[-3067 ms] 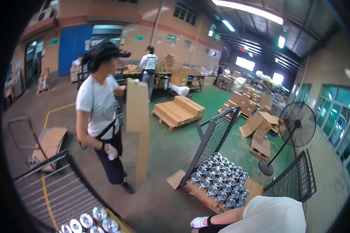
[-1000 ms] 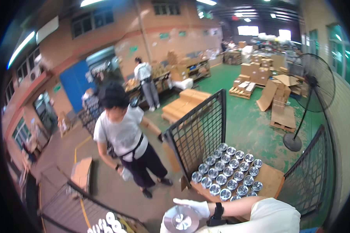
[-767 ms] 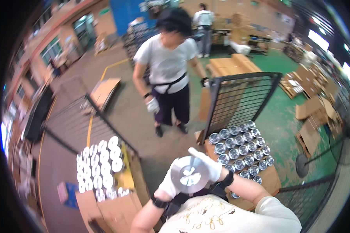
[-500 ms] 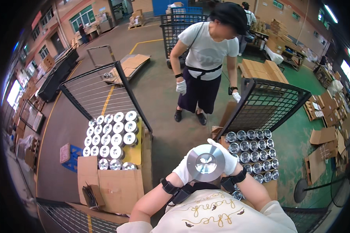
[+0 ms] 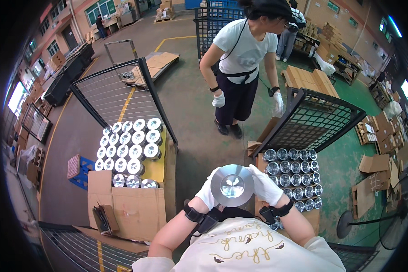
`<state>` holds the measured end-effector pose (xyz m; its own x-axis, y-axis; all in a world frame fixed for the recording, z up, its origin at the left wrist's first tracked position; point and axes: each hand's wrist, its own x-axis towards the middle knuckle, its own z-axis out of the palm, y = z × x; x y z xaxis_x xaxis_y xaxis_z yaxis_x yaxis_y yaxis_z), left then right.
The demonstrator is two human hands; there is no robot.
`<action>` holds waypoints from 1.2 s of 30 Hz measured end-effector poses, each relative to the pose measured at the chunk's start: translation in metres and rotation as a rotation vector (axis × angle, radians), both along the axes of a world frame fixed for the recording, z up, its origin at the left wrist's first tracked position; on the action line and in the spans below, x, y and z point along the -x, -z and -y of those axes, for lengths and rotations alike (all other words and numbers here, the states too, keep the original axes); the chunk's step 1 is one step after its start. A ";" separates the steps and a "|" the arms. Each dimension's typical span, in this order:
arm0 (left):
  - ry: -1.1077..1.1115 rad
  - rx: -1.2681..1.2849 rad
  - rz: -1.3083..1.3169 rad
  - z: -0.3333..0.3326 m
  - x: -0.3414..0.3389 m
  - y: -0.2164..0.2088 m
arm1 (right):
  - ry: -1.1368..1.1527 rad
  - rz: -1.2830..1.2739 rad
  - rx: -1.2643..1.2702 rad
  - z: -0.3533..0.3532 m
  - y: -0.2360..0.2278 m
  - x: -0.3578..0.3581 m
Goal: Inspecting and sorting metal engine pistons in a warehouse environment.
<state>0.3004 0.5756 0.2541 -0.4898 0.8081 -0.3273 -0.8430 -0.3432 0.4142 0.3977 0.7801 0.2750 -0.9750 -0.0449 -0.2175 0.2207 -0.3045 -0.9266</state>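
Observation:
In front of my body I hold a shiny round metal part (image 5: pixel 222 196) with a broad flat rim and a bright hollow centre facing up. Gloved in white, my left hand (image 5: pixel 207 192) grips its left edge, the fingers mostly hidden beneath the rim. On the opposite side my right hand (image 5: pixel 266 187), also white-gloved, presses against the right edge with fingers fairly straight. To the left, rows of similar metal parts (image 5: pixel 135 151) stand on yellow sheet and cardboard. More round metal parts (image 5: pixel 295 167), with darker hollows, sit in rows to the right.
Mesh cart frames rise at left (image 5: pixel 118 86) and right (image 5: pixel 315 122). A co-worker (image 5: pixel 245 54) in white gloves stands ahead, one hand near the right frame. A cardboard box (image 5: pixel 131 211) is at lower left, a blue crate (image 5: pixel 82 174) beside it. A fan (image 5: pixel 344 224) stands at right.
The metal part has shifted slightly left and up with my hands. My right hand's fingers have slid from the top of the rim to its right side. The co-worker's head has turned right.

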 end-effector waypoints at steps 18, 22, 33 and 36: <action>-0.269 0.543 -0.878 -0.025 0.020 -0.064 | -0.063 0.153 1.129 0.042 -0.018 -0.014; -0.050 0.498 -0.947 -0.025 0.024 -0.100 | -0.060 0.068 0.953 0.029 -0.006 -0.012; -0.070 0.536 -0.983 -0.035 0.014 -0.118 | 0.394 -0.165 0.046 0.018 -0.030 -0.011; -0.241 0.391 -0.852 -0.031 0.007 -0.113 | 0.396 -0.112 0.253 0.028 -0.025 -0.011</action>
